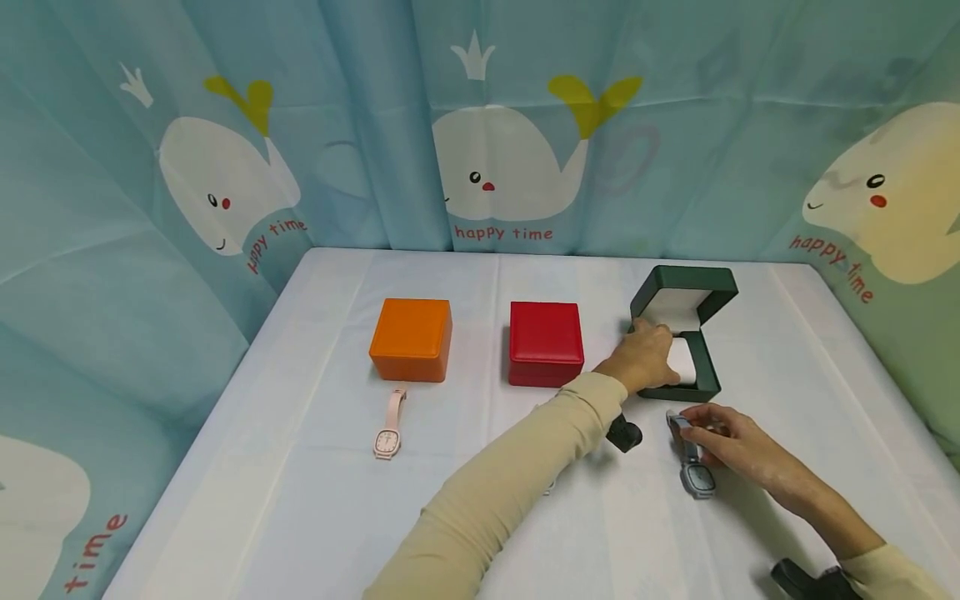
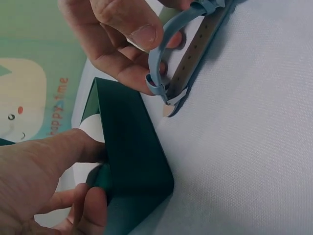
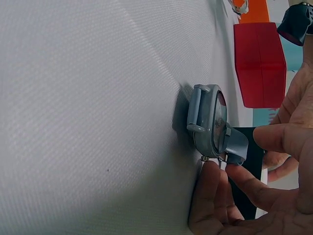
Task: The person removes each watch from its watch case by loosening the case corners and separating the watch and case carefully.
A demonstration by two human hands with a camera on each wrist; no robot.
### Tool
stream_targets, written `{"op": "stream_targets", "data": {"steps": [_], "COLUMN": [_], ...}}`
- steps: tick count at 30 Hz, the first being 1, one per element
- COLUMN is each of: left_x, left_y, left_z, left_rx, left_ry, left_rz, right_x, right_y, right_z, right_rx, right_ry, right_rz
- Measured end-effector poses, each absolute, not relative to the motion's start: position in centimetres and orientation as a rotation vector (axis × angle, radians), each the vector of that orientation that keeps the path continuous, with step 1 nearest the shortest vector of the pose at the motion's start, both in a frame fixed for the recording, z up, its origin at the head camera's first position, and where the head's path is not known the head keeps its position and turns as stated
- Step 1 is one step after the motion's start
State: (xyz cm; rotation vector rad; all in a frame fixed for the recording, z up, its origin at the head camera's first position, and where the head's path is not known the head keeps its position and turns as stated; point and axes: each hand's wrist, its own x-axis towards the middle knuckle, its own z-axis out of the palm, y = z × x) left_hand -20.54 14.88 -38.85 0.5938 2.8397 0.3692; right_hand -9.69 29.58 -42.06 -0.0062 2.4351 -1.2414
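Left hand (image 2: 44,181) fills the lower left, fingers curled around the edge of a dark green box (image 2: 132,156), thumb side against its white lining. The box sits on a white cloth-covered worktop (image 2: 244,147). Above it the right hand (image 2: 110,36) comes in from the top, fingertips (image 2: 142,34) in a pinch grip on the strap of a blue-grey watch (image 2: 188,58). The strap loops up off the cloth, its end just beside the box's top corner; the brownish underside of the strap shows. A blue-green curtain (image 2: 34,73) with red lettering hangs at the left.
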Motion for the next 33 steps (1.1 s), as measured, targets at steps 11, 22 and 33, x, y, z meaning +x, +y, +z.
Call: {"op": "stream_targets", "data": {"steps": [11,22,33], "left_x": [-20.4,-20.3,-19.6], "left_y": [15.0,14.5,13.7], "left_z": [-39.1,-39.1,-39.0], "left_rx": [0.609,0.589,0.74], "left_ry": [2.84,2.835,2.786], "left_rz": [0.395,0.473,0.461], "right_x": [-9.3,-9.3,-9.3], "right_y": [29.5,29.3,29.6], "right_z": [-42.0,-42.2,-41.6], "right_rx": [0.008,0.021,0.047], "right_ry": [2.432,2.444,2.469], "right_rz": [-1.251,-1.256,-1.403]}}
